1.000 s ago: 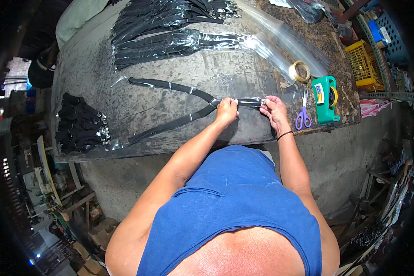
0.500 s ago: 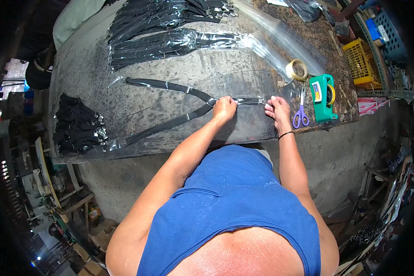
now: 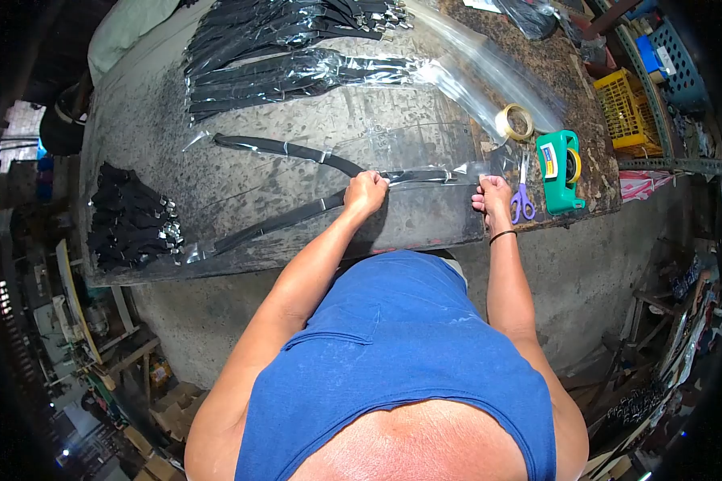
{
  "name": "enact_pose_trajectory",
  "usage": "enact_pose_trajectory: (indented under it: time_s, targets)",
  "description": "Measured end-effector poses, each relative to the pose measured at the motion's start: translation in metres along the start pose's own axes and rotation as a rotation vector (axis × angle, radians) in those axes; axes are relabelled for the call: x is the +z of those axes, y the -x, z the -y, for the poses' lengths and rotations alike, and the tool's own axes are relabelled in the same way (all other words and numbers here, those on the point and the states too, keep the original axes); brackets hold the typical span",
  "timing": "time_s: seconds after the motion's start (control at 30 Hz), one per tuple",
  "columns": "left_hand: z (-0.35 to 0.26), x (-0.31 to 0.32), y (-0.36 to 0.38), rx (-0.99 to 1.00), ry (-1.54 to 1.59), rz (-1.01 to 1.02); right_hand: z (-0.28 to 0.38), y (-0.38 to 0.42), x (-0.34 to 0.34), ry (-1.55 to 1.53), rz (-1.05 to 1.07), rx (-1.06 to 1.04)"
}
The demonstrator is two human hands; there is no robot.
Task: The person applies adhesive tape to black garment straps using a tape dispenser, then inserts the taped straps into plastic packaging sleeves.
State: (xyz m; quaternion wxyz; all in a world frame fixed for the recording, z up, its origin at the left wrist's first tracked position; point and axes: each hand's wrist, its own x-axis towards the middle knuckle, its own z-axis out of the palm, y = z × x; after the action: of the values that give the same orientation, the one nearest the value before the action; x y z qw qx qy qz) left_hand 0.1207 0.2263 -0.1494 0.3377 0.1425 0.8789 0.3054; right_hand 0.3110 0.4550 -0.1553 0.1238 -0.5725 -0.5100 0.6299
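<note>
A pair of black suspenders [image 3: 285, 220] lies on the dark worktable in a sideways Y, its two long straps spreading left and the single strap running right. Clear plastic film covers parts of it. My left hand [image 3: 367, 194] is closed on the suspenders where the straps join. At the right end, a clear plastic sleeve [image 3: 472, 169] reaches past the metal clip, and the fingers of my right hand [image 3: 493, 195] pinch its end. Purple-handled scissors [image 3: 523, 202] lie just right of my right hand, beside a green tape dispenser [image 3: 560, 172].
Bundles of black suspenders [image 3: 257, 84] in film lie across the back. Another pile with metal clips [image 3: 132, 216] sits at the left edge. Long clear plastic sleeves [image 3: 489, 64] and a tape roll [image 3: 514, 123] are back right. A yellow crate [image 3: 627, 112] stands beyond the table.
My left hand has slid left onto the strap junction. My right hand has shifted slightly right, and clear film now stretches from the clip end to its fingers.
</note>
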Motion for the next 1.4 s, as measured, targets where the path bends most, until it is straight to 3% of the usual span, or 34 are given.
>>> enact_pose_trajectory:
  time_s: [0.17,0.4,0.43,0.5,0.6,0.63,0.67,0.7,0.83,0.93,1.17,1.4]
  targets:
    - [0.001,-0.006,0.006,0.072,-0.038,-0.084,0.0,-0.006,0.001,0.099,0.003,0.015]
    - [0.015,-0.006,0.002,0.095,-0.04,-0.035,0.004,0.0,0.006,0.183,-0.033,-0.058]
    - [0.019,-0.005,0.0,0.122,-0.023,-0.03,0.006,0.005,0.007,0.374,-0.126,-0.166]
    - [0.024,-0.006,0.002,0.158,0.019,-0.043,0.001,0.011,0.01,0.772,-0.39,-0.812]
    - [0.033,-0.019,0.013,0.128,0.055,-0.064,0.024,0.033,0.025,0.732,-0.165,-0.878]
    - [0.033,-0.027,0.019,0.206,-0.005,-0.178,0.027,0.036,0.034,0.729,-0.157,-0.879]
    - [0.033,-0.035,0.024,0.284,-0.064,-0.291,0.031,0.038,0.043,0.714,-0.01,-0.917]
    - [0.034,-0.041,0.027,0.276,-0.064,-0.296,0.034,0.039,0.053,0.698,0.138,-0.953]
    - [0.042,-0.054,0.026,0.215,-0.233,-0.28,0.034,0.028,0.101,0.812,0.388,-0.914]
    - [0.04,-0.054,0.021,0.155,-0.235,-0.137,0.034,0.028,0.124,0.938,0.532,-0.835]
    - [0.042,-0.048,0.008,0.108,-0.183,-0.055,0.041,0.024,0.139,1.059,0.642,-0.732]
    - [0.042,-0.05,0.001,0.121,-0.122,-0.039,0.035,0.018,0.138,1.089,0.625,-0.737]
